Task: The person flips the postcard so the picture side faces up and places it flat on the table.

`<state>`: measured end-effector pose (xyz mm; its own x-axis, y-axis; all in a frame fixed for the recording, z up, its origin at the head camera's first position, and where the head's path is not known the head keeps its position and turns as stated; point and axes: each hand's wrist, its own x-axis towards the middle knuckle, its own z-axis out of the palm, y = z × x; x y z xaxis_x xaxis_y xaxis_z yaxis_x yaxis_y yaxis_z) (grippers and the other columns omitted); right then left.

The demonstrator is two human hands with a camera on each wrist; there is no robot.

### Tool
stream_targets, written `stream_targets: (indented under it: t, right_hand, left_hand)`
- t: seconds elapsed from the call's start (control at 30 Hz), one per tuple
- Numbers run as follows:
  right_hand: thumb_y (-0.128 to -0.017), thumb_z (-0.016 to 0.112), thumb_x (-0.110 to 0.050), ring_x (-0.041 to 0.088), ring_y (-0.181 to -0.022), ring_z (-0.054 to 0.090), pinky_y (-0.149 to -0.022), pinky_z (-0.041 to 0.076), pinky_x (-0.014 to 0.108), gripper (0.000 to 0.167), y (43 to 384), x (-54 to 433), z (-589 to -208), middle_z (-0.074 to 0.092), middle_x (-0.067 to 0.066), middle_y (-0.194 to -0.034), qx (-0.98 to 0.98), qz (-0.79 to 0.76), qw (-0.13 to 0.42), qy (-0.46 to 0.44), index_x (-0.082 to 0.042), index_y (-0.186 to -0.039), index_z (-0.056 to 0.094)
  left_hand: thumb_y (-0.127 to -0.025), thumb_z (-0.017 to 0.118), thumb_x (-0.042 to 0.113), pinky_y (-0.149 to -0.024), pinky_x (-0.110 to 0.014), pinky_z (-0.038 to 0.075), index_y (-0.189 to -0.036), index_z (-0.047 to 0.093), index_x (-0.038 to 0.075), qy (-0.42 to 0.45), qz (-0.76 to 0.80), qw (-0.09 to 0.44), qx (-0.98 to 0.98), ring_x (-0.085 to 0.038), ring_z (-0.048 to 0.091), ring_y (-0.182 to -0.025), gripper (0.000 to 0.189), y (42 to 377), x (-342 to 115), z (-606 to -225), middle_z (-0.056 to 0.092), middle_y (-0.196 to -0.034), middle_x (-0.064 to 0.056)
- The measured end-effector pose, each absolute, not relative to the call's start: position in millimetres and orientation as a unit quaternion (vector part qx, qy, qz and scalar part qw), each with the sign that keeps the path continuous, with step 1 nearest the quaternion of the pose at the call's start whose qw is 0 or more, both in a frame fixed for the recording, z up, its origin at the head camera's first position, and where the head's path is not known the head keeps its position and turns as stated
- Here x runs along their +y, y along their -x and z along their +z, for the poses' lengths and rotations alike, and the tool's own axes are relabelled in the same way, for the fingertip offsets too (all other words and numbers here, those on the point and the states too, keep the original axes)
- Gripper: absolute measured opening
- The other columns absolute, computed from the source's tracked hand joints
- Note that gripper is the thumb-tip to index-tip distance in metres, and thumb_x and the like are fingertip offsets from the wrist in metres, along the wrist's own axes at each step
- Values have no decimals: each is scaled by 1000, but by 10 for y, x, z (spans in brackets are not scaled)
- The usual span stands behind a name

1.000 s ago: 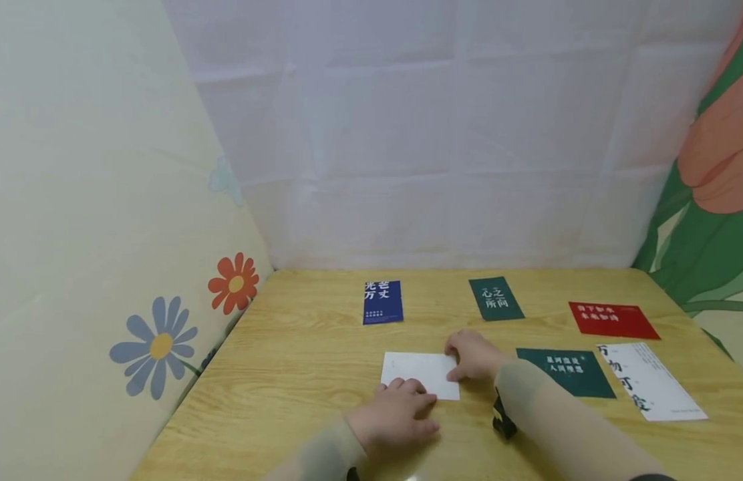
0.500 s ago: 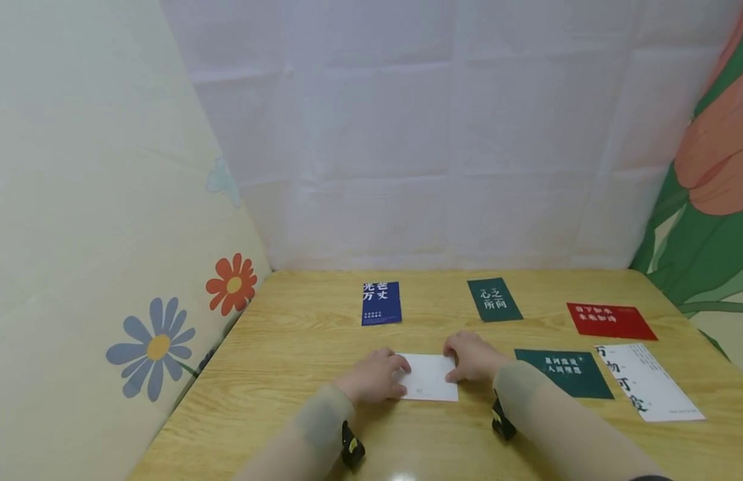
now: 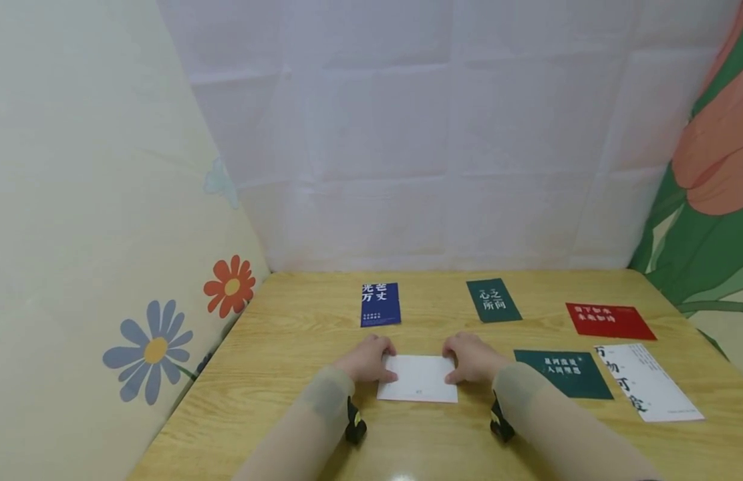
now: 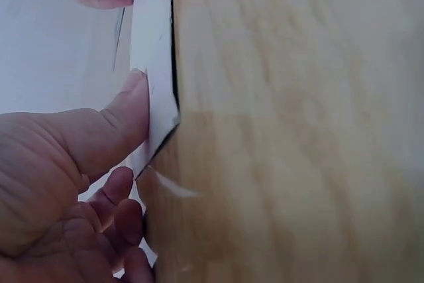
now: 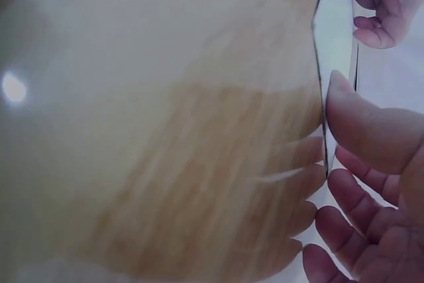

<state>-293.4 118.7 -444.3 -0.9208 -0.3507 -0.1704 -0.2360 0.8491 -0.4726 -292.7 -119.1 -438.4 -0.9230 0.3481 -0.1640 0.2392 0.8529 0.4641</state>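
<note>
A white card (image 3: 416,379) with a tiny printed mark lies between both hands in the head view, its long side facing me. My left hand (image 3: 367,359) grips its left end, with the thumb (image 4: 136,107) on the upper face in the left wrist view and the other fingers curled at the edge. At the opposite end, my right hand (image 3: 472,359) pinches the card in the same way, its thumb (image 5: 358,117) lying along the face in the right wrist view. Whether the card is lifted off the table is hard to tell.
On the wooden table (image 3: 257,387) lie a blue card (image 3: 381,305), an upright green card (image 3: 494,300), a red card (image 3: 610,321), a sideways green card (image 3: 564,374) and a white lettered card (image 3: 648,383). A white cloth (image 3: 371,147) hangs behind.
My left hand has moved from the card's near edge to its left end and taken hold there. The right hand has stayed at the right end.
</note>
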Motion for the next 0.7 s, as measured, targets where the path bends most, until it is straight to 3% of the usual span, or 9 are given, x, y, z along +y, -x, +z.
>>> stream_targets:
  t: [0.33,0.7]
  right_hand:
    - [-75,84,-22,22,-100,49,-96,41,46,35,2949,1179,-4426,56,1,-106,950,-241,136,145,-17,-103,63]
    - [-75,83,-21,23,-100,47,-95,41,46,35,2951,1185,-4435,55,2,-107,947,-253,147,134,-15,-103,62]
  left_hand:
    - [-75,83,23,-85,-40,47,-94,60,11,-139,166,134,967,-22,51,-88,32,2954,-1088,-4325,50,-103,-8]
    - [-74,84,22,-85,-40,47,-102,59,11,-112,164,147,969,-21,51,-87,39,2947,-1037,-4264,51,-98,-5]
